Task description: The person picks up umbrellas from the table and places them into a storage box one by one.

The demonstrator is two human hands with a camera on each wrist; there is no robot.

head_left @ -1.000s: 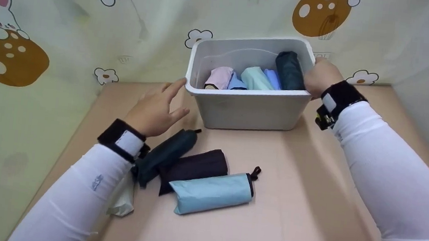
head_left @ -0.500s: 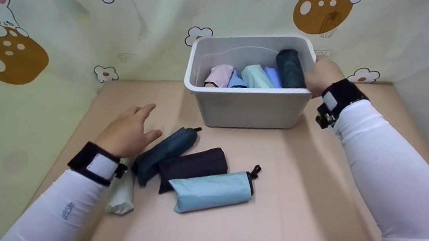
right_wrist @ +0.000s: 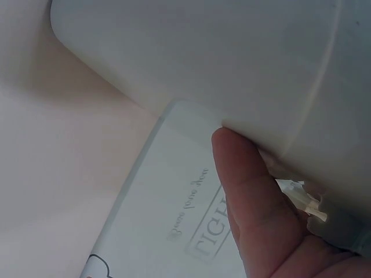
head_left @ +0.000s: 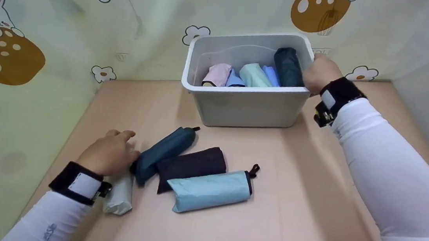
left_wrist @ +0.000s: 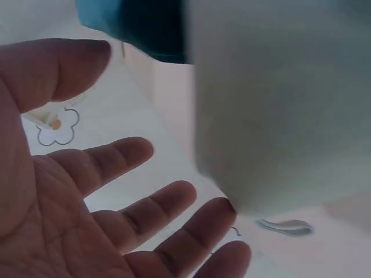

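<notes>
My left hand (head_left: 107, 153) is over a pale, whitish folded umbrella (head_left: 120, 196), fingers spread; in the left wrist view its fingers (left_wrist: 191, 231) reach beside that umbrella's sleeve without curling round it. To its right lie a dark teal folded umbrella (head_left: 166, 151), a blackish-purple one (head_left: 198, 164) and a light blue one (head_left: 211, 191) with a black wrist loop. My right hand (head_left: 323, 74) grips the right rim of a grey plastic bin (head_left: 247, 110); the right wrist view shows its thumb (right_wrist: 237, 156) against the bin's outer wall, its other fingers mostly hidden.
Inside the bin are several umbrellas: pink (head_left: 219, 74), mint green (head_left: 256, 75), blue (head_left: 271, 75) and dark green (head_left: 289, 66) among them. A printed cloth backdrop (head_left: 148, 31) stands behind the tan tabletop (head_left: 242, 237).
My left hand has left the bin's front left corner and come down and left to the whitish umbrella. My right hand stays on the bin, which has not visibly moved.
</notes>
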